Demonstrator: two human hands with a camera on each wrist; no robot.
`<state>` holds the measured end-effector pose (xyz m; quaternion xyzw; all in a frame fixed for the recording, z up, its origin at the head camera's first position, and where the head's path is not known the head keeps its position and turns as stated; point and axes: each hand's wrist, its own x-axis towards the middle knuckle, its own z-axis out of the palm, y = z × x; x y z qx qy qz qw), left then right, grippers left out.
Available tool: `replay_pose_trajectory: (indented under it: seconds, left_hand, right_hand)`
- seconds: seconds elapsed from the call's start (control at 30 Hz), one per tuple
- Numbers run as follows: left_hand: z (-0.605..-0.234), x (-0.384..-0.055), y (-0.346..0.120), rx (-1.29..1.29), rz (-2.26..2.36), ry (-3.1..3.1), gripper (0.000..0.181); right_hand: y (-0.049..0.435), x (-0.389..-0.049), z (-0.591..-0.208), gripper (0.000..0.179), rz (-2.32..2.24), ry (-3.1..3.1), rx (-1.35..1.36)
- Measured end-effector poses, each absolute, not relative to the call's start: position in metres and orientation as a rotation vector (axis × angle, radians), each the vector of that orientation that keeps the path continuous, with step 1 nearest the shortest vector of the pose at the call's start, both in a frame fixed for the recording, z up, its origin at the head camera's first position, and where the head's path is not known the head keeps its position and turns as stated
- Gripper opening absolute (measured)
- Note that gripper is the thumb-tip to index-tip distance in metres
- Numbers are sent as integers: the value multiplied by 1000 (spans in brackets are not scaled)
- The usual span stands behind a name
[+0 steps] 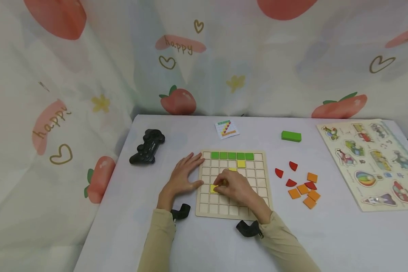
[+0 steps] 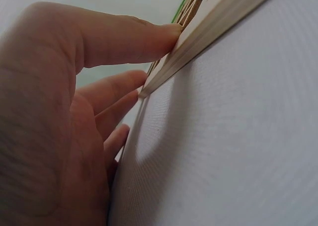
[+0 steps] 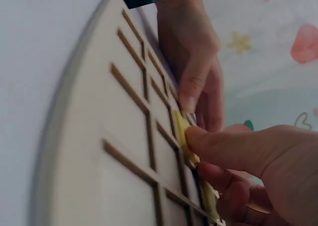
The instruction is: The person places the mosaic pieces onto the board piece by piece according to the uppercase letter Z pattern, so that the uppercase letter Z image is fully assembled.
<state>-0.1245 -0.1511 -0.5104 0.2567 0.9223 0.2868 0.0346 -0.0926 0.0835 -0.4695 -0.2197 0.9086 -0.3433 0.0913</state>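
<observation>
On the white surface [image 1: 210, 245] I see controller [image 1: 147, 146], card [image 1: 227, 129], board [image 1: 215, 208], green block [image 1: 291, 136], red wedges [image 1: 279, 173], orange squares [image 1: 294, 193] and puzzle [image 1: 366, 164].

"happy" [image 1: 178, 46] is written on pink patches [image 1: 181, 42] of the curtain [image 1: 275, 71].

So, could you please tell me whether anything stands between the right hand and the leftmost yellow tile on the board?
Nothing visible does: the right hand has its fingers right at that yellow tile. The left hand is at the left edge of the board, off to one side.
</observation>
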Motion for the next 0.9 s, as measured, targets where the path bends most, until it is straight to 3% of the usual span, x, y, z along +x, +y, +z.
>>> replay_pose_trajectory:
  seconds: [0.3, 0.57, 0.7, 0.9]
  left_hand:
    - [-507, -124, -148, 759, 876, 2837, 78]
    - [-503, -122, -147, 758, 928, 2816, 78]
    - [-504, -121, -148, 757, 920, 2825, 77]
    - [-507, -122, -147, 766, 928, 2828, 78]
  right_hand:
    - [113, -104, -462, 11, -1086, 2763, -570]
    - [234, -115, -456, 30, -953, 3033, 113]
    - [272, -110, -458, 43, -911, 2887, 269]
    - [276, -109, -458, 33, -927, 2838, 272]
